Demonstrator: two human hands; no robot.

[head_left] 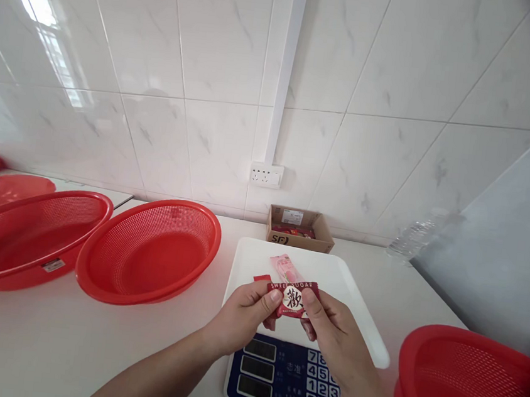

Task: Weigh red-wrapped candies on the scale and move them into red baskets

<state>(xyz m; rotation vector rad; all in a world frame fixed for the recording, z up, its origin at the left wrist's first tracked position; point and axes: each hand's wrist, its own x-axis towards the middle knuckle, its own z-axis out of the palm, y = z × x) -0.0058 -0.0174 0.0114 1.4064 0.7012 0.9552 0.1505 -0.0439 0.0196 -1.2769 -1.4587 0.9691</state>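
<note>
A dark red candy packet [293,299] printed "SWEET SUGAR" with a round white emblem is stretched flat between both hands. My left hand [250,307] pinches its left end with the thumb on top. At the right end, my right hand [327,325] grips it the same way. Both hands are above the white weighing tray of a digital scale [342,276]. A pink wrapped packet [285,267] lies on that tray just beyond the hands. Beside it, a small red piece [262,278] shows, partly hidden behind my left hand.
Two red perforated baskets, a round one [143,302] and a larger one [0,287], stand at left. Another red basket [463,338] is at near right. An open cardboard box [320,235] with red packets sits by the wall. A clear plastic bottle [417,236] stands right.
</note>
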